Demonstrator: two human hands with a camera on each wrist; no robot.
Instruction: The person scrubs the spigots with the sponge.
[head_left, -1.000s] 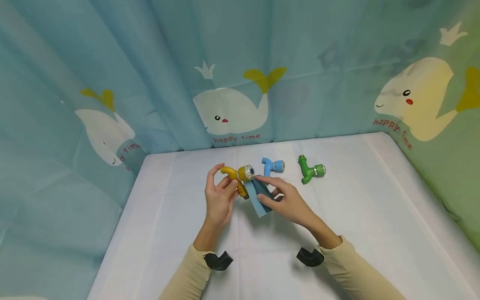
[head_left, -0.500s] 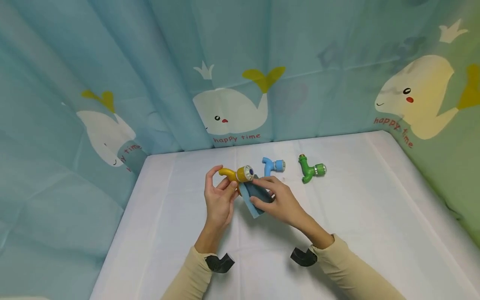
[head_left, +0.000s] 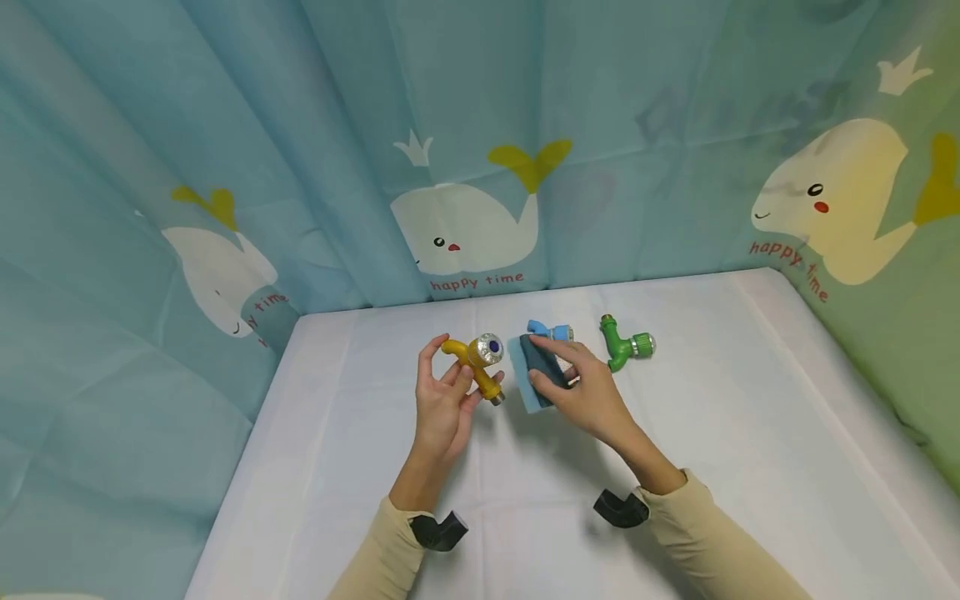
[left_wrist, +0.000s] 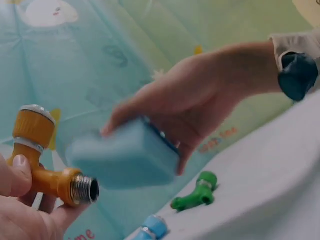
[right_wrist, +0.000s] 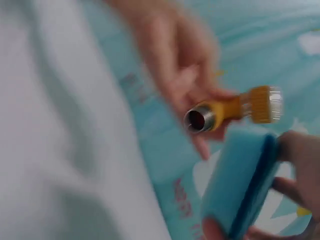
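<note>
In the head view my left hand holds up a yellow tap with a silver-rimmed round knob, pinched between thumb and fingers. Its bare threaded metal end shows in the left wrist view, on the yellow tap. My right hand grips a two-layer sponge, light blue with a dark blue backing. A small gap separates the sponge from the yellow tap in the head view. From the right wrist, the light layer of the sponge faces toward the yellow tap.
A blue tap lies on the white-covered table behind the sponge, partly hidden by it and the right hand. To its right lies a green tap. A whale-print curtain encloses the back and sides.
The sponge in my right hand first shifted left against the yellow tap, then moved off it to the right. The yellow tap has tilted slightly in my left hand, baring its threaded end.
</note>
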